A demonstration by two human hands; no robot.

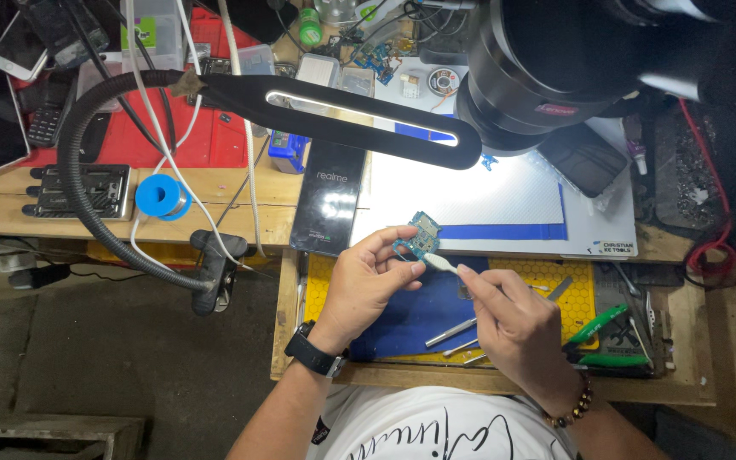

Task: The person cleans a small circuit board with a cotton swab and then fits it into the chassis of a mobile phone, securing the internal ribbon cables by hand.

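Pinching a small circuit board [420,236] up under the lamp [359,115], the left hand [366,285] steadies it while the right hand [513,319], fingers pressed together, works a white brush [441,263] against its edge.

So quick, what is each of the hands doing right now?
Left hand: closed, pinching a small blue circuit board.
Right hand: closed on a thin white-tipped tool, tip at the board.

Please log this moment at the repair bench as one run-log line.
left hand: holds small circuit board | right hand: holds white-tipped tool, tip at board | under hands: blue mat
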